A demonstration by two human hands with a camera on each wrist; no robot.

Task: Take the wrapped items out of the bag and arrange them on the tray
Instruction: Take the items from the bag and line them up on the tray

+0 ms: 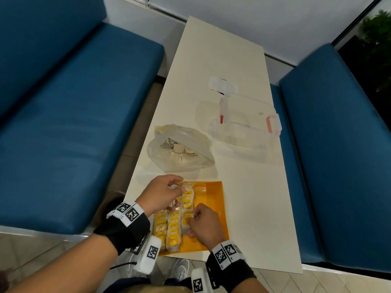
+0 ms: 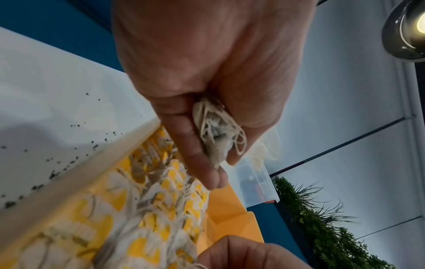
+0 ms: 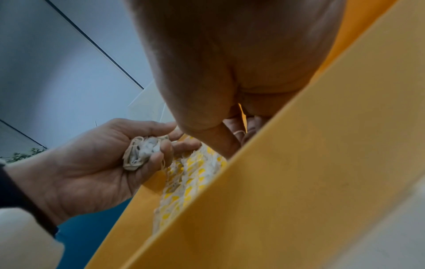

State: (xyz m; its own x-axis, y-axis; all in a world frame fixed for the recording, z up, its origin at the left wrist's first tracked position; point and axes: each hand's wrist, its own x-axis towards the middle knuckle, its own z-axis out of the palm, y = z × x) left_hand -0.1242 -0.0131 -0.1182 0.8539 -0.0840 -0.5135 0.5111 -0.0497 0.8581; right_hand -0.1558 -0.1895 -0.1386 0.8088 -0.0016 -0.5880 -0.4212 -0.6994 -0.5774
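Observation:
An orange tray (image 1: 213,199) sits at the near edge of the table, with rows of wrapped tea bags (image 1: 173,227) with yellow tags lying in its left half. My left hand (image 1: 175,187) hovers over the tray's far left corner and grips a crumpled bundle of tea bags and strings (image 2: 218,131), which also shows in the right wrist view (image 3: 140,152). My right hand (image 1: 193,218) is low inside the tray and pinches a thin string (image 3: 239,132) of one tea bag. The translucent plastic bag (image 1: 179,149) lies open just beyond the tray, with more wrapped items inside.
A clear plastic container (image 1: 245,119) with red clips stands at the right of the white table (image 1: 243,187), its lid (image 1: 222,85) beyond it. Blue benches (image 1: 63,123) flank the table. Dark crumbs (image 2: 52,174) dot the table beside the tray.

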